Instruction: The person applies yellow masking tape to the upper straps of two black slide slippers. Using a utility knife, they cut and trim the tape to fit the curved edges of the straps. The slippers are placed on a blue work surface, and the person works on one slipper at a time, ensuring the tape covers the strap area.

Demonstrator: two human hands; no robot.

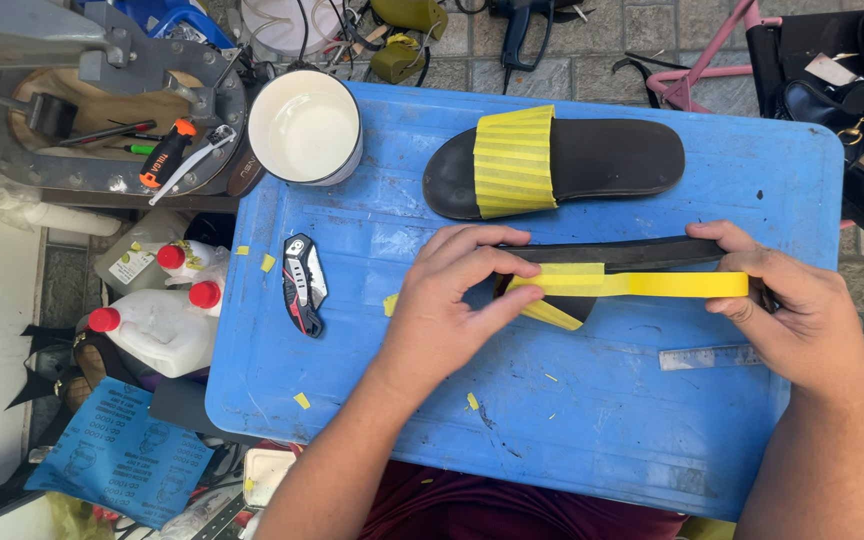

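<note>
A black sandal [632,255] stands on its edge on the blue plastic board [552,420]. My left hand [452,300] presses the end of a yellow tape strip [652,285] against the sandal's strap near its toe end. At the sandal's heel end my right hand [792,300] grips the sandal and the tape, which is pulled taut between my hands. A second black sandal [612,160] lies flat further back, its strap wrapped in yellow tape [514,162].
A folding utility knife [304,283] lies on the board's left part, a white bowl [304,126] at its far left corner, a clear ruler [712,356] by my right wrist. White bottles with red caps [167,320] stand left of the board. Yellow tape scraps dot the board.
</note>
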